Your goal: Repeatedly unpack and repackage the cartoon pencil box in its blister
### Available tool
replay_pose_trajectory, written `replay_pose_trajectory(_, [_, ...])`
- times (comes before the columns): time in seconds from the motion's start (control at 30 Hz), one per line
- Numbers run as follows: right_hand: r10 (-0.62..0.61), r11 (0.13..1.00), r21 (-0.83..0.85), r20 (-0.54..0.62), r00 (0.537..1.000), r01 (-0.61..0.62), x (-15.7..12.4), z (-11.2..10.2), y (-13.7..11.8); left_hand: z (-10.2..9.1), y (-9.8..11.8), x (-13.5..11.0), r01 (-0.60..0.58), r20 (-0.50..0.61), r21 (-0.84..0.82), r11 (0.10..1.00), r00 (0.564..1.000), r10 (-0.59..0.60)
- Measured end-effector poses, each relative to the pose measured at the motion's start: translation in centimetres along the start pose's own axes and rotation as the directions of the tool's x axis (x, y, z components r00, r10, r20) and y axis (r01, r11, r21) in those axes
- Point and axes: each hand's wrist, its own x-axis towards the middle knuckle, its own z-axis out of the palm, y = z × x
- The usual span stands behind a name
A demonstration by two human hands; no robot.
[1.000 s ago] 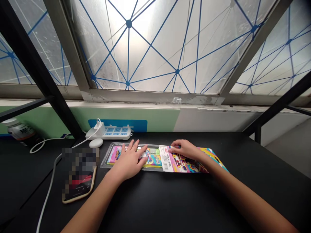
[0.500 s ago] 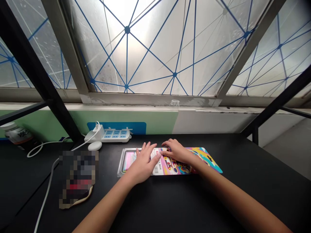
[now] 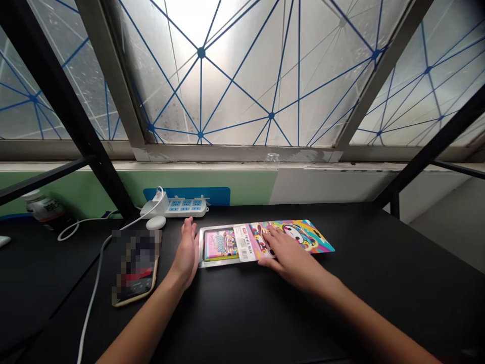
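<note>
A colourful pencil box (image 3: 223, 244) in a clear plastic pack lies flat on the black table (image 3: 379, 283), half inside a bright printed card sleeve (image 3: 303, 235). My left hand (image 3: 187, 253) stands on its edge against the pack's left end, fingers straight and together. My right hand (image 3: 288, 255) lies flat on the sleeve's front part, fingers stretched out. Neither hand grips anything.
A phone (image 3: 134, 270) lies left of my left hand, with a white cable (image 3: 94, 283) running past it. Behind it are a white oval charger (image 3: 156, 222) and a power strip (image 3: 182, 206) by the wall. A bottle (image 3: 45, 208) stands far left. Black frame bars cross the window.
The plastic pack has slid further into the sleeve. My left hand came off the pack's top and now stands at its left end. My right hand shifted nearer to me on the sleeve.
</note>
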Motion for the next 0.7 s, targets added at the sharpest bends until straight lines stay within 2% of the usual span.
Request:
replay_pose_trajectory(0.1, [-0.074,0.997,-0.025,0.073,0.995,0.076,0.0,1.3,-5.2,1.4,-0.4,-0.7,0.045,0.065,-0.019,0.999,0.997,-0.044])
replay_pose_trajectory(0.2, [-0.152,0.988,-0.013,0.091,0.984,0.154,1.0,1.0,-7.8,1.6,-0.9,-0.7,-0.010,0.132,0.149,0.989,0.991,-0.010])
replay_pose_trajectory(0.27, [-0.198,0.980,0.035,0.076,0.977,0.196,1.9,0.1,-6.9,1.2,-1.2,-0.4,-0.074,0.165,0.278,0.958,0.986,0.029])
replay_pose_trajectory(0.33, [-0.219,0.972,0.099,0.046,0.975,0.214,2.8,-0.9,-4.3,0.6,-1.3,0.1,-0.121,0.183,0.363,0.924,0.981,0.057])
replay_pose_trajectory(0.43, [-0.138,0.986,0.085,-0.025,0.990,0.140,4.5,-1.5,0.5,0.1,-1.1,0.8,-0.238,0.252,0.502,0.832,0.960,0.122])
replay_pose_trajectory(0.5, [-0.121,0.990,0.073,-0.030,0.992,0.123,5.6,-1.5,2.7,0.1,-0.8,1.2,-0.325,0.313,0.571,0.754,0.935,0.166])
replay_pose_trajectory(0.57, [-0.132,0.989,0.065,-0.034,0.991,0.134,6.2,-1.6,3.6,0.2,-0.3,1.4,-0.383,0.345,0.614,0.690,0.917,0.201])
replay_pose_trajectory(0.63, [-0.142,0.989,0.040,-0.082,0.986,0.146,6.3,-1.9,3.2,0.2,0.3,1.3,-0.458,0.372,0.649,0.608,0.888,0.272])
replay_pose_trajectory(0.7, [-0.142,0.990,0.003,-0.158,0.977,0.144,5.6,-2.4,2.2,0.0,1.2,0.8,-0.575,0.438,0.692,0.437,0.815,0.378])
